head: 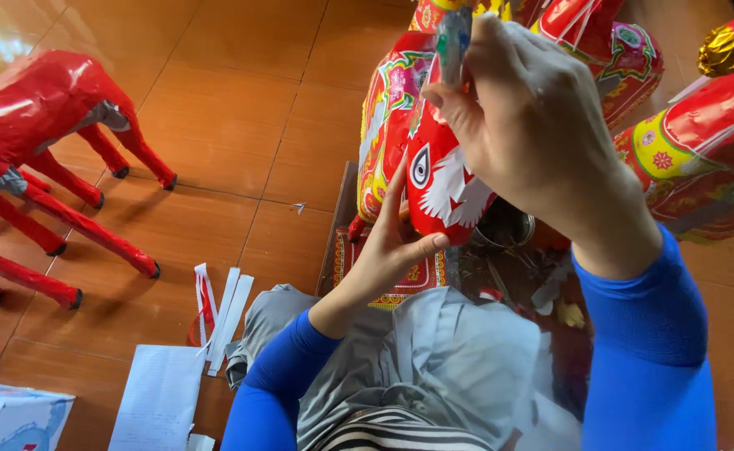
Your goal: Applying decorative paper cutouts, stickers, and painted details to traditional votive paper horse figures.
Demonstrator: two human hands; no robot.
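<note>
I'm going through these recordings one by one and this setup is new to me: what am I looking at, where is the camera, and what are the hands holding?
There is one picture, from a camera on the person's head, looking down at their own bare hands. The left hand steadies a decorated red paper horse from below. The right hand grips a small greyish tube-like object over the horse's head; what it is is unclear. On the tiled floor stand plain red paper horses, with white paper strips nearby.
</note>
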